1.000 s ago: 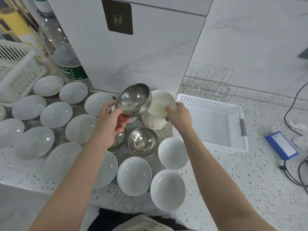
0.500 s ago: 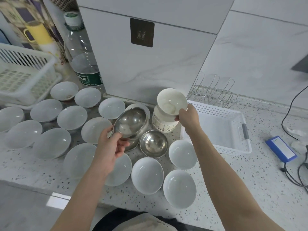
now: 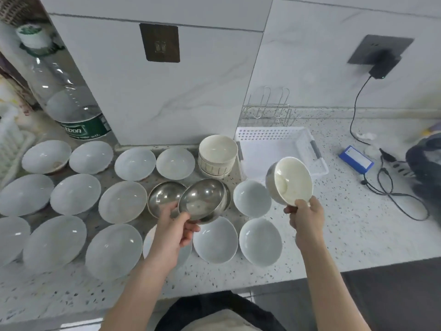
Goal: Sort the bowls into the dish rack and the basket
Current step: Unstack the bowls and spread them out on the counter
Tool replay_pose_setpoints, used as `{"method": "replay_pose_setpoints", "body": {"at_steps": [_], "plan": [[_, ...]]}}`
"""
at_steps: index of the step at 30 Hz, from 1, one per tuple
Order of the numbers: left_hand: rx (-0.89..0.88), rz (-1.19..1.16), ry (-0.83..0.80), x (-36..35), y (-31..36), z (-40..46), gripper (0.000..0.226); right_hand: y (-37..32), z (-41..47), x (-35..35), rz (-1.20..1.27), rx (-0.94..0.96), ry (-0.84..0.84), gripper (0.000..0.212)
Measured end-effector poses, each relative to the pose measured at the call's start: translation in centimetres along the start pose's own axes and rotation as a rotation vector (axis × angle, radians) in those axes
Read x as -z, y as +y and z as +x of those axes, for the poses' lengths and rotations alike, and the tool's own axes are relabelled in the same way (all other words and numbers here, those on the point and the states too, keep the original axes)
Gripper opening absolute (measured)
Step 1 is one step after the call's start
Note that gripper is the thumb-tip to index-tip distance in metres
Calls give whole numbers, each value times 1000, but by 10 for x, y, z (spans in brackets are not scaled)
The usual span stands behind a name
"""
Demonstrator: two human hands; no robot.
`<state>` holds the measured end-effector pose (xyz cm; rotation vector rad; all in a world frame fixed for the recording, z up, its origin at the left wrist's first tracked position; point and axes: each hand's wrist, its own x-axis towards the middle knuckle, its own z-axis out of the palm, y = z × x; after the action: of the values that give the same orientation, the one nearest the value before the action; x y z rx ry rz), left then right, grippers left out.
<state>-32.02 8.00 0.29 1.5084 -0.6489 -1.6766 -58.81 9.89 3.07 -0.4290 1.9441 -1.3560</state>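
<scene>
My left hand (image 3: 172,231) grips a steel bowl (image 3: 202,201) by its rim, tilted, just above two other steel bowls (image 3: 164,195) on the counter. My right hand (image 3: 306,217) holds a cream bowl (image 3: 291,180) by its lower edge, tipped toward me, in front of the white basket (image 3: 317,149). A stack of cream bowls (image 3: 217,155) stands left of the basket. The wire dish rack (image 3: 268,111) sits behind the basket by the wall. Several white bowls (image 3: 123,201) cover the counter to the left and front.
A large water bottle (image 3: 71,108) stands at the back left. A blue box (image 3: 356,159), cables (image 3: 393,187) and a plugged-in charger (image 3: 383,65) lie to the right. A dark bag (image 3: 427,161) is at the right edge. The counter edge runs along the front.
My right hand lifted the cream bowl off the stack and brought it right and toward me. My left hand lowered the steel bowl and moved it right. The view swung right.
</scene>
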Motion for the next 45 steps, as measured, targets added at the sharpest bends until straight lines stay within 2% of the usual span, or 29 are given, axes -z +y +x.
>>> {"method": "replay_pose_setpoints", "body": {"at_steps": [6, 11, 13, 18, 22, 32, 38, 45], "plan": [[-7, 39, -89, -24, 4, 5, 33, 30, 2, 35, -69, -62, 119, 34], [5, 76, -82, -21, 3, 7, 44, 46, 7, 31, -155, -72, 99, 35], [-16, 32, 5, -76, -15, 8, 44, 41, 58, 62, -209, -64, 8, 36], [-56, -14, 92, -77, -16, 10, 42, 55, 58, 52, -298, -61, -91, 42], [-69, -3, 135, -114, -25, 5, 47, 53, 92, 64, -363, -54, -201, 48], [-75, 50, 180, -152, -50, -9, 42, 58, 117, 72, -444, -37, -394, 48], [-119, 165, 240, -154, -62, -17, 46, 57, 122, 69, -459, -21, -434, 46], [-132, 222, 231, -155, -71, -30, 45, 59, 127, 66, -499, 0, -459, 48]]}}
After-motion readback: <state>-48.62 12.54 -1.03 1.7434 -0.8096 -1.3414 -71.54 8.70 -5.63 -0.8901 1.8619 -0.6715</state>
